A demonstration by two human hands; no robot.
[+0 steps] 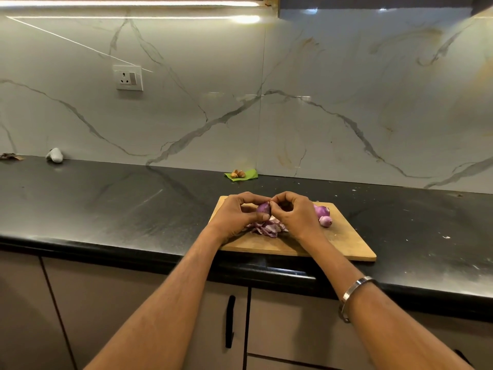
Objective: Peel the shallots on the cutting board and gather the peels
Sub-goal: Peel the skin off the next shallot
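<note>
A purple shallot point(263, 208) is held just above the wooden cutting board point(344, 244), gripped in my left hand point(240, 214) with the thumb under it. My right hand point(292, 213) pinches at the shallot's right end with thumb and fingertips. Beneath both hands lies a heap of pale purple peels point(266, 228) on the board. Two more shallots point(323, 215) lie on the board to the right of my right hand, partly hidden by it.
The board sits near the front edge of a black counter point(120, 209). A green leaf with small brown pieces point(241, 174) lies by the marble wall behind. A grey lump point(54, 155) rests far left. Cabinet doors hang below.
</note>
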